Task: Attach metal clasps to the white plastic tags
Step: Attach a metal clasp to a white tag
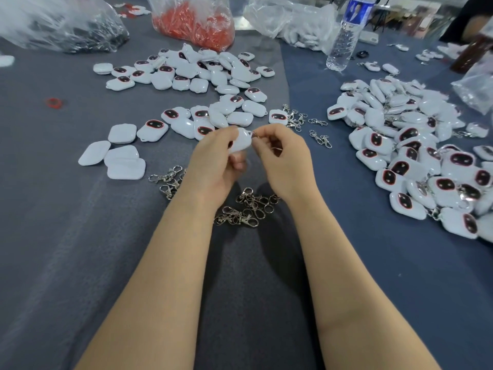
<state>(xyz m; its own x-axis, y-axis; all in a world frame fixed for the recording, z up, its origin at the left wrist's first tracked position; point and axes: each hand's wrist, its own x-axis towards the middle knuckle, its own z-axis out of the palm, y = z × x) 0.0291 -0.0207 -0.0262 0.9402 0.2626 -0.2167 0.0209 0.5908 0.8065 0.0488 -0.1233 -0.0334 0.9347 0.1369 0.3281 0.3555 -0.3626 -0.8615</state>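
tags [186, 73] behind hands [250, 156], clasps [245, 206] below

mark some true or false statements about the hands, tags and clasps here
1. The left hand holds a white tag. True.
2. The right hand is empty and open. False: it pinches a metal clasp at the tag's corner.
3. A heap of loose clasps lies nearer the camera than both hands. True.
4. The water bottle lies on its side. False: it stands upright.
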